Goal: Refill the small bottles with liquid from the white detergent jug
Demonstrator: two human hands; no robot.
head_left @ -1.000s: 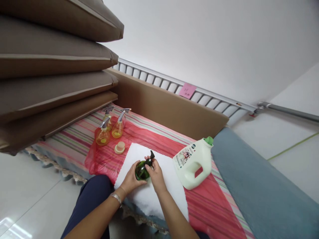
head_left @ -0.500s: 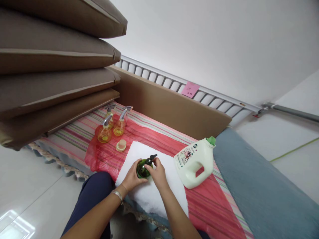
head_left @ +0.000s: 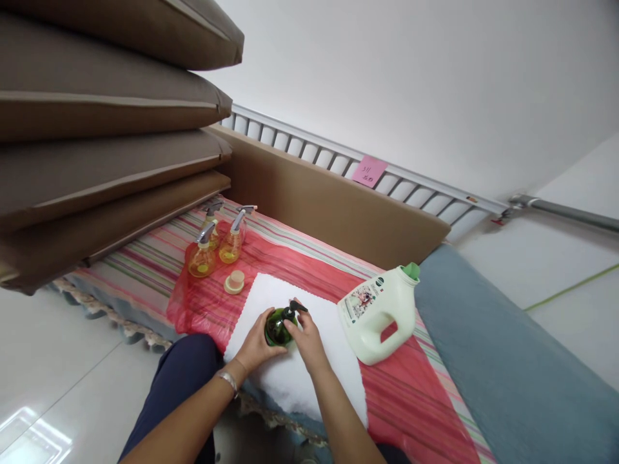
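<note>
A dark green pump bottle (head_left: pixel 275 326) stands on a white fluffy cloth (head_left: pixel 294 374) in front of me. My left hand (head_left: pixel 255 346) is wrapped round the bottle's left side. My right hand (head_left: pixel 305 335) pinches the black pump head (head_left: pixel 294 308) at the top, fingers closed on it. A white detergent jug (head_left: pixel 382 314) with a green cap lies on its side just right of the cloth.
Three amber pump bottles (head_left: pixel 216 241) and a small beige cap (head_left: pixel 235 282) sit on red plastic sheeting (head_left: pixel 203 303) at the back left. Brown cushions (head_left: pixel 97 148) are stacked at left, a cardboard panel (head_left: pixel 333 209) stands behind, and a grey-blue mat (head_left: pixel 503 361) lies at right.
The black pump head has turned under my right fingers, its spout now pointing right. My left hand stays on the bottle. The view shifted slightly.
</note>
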